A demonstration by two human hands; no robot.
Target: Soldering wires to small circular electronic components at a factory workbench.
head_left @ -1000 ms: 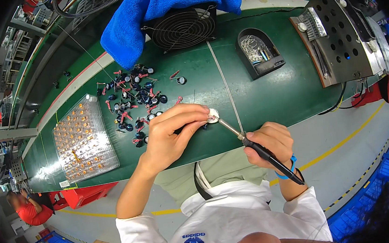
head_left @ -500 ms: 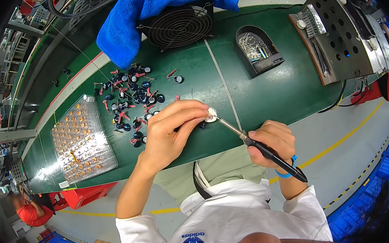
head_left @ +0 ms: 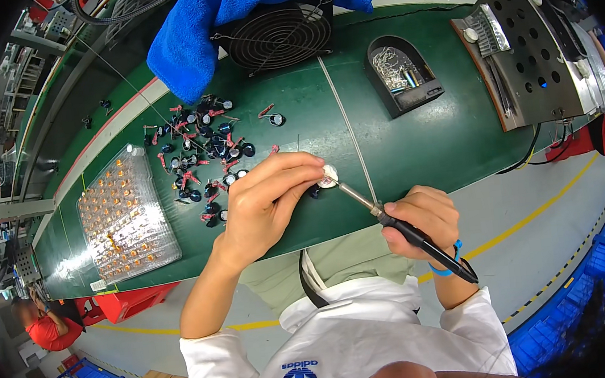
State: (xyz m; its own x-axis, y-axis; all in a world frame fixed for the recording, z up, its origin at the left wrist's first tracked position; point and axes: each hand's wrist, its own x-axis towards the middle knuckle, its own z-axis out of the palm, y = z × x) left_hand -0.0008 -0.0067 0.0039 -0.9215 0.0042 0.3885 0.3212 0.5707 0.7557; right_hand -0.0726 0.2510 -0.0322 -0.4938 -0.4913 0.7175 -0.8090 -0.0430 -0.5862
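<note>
My left hand [head_left: 264, 203] pinches a small round white-faced part [head_left: 328, 177] between thumb and fingers, just over the green table. A soldering iron [head_left: 416, 234] with a black handle and metal barrel is gripped in my right hand [head_left: 424, 221]. Its tip meets the face of the round part; the exact contact point is too small to make out. Left of my left hand lies a loose pile of dark blue cylindrical components [head_left: 231, 142] with silvery ends and red-tagged leads. One similar component [head_left: 277, 120] sits apart from the pile.
A clear plastic tray [head_left: 131, 220] of copper-coloured parts lies at the left. At the back stands a black fan [head_left: 281, 39] under a blue towel [head_left: 184, 54]. A black bin [head_left: 418, 100] of fine metal pieces and a perforated metal box [head_left: 523, 58] stand to the right.
Both hands keep nearly the same pose, with the iron's tip still at the round part. The whole view has shifted very slightly.
</note>
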